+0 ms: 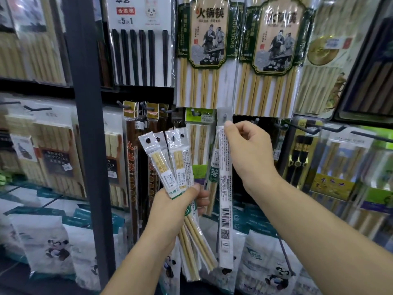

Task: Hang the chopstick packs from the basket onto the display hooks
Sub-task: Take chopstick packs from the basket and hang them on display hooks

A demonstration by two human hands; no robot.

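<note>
Right hand [248,154] pinches single chopstick pack [225,199] near top; pack hangs toward 6 o'clock, at hand's 9 o'clock; left hand [176,207] clamps fan of packs [168,160], spreading toward 12 o'clock, below display hooks [146,107].

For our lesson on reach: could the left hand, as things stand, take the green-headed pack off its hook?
Probably not: the left hand grips a fan of packs, leaving no free fingers, though the green-headed pack hangs just beyond them.

left grip [182,201] held fanned chopstick packs [168,160] | right grip [251,152] pinched single pack [224,188] near its top, upright, just beside green-topped hanging pack [198,133] | panda-print bags [53,245] lay on the shelf [12,271] below
</note>
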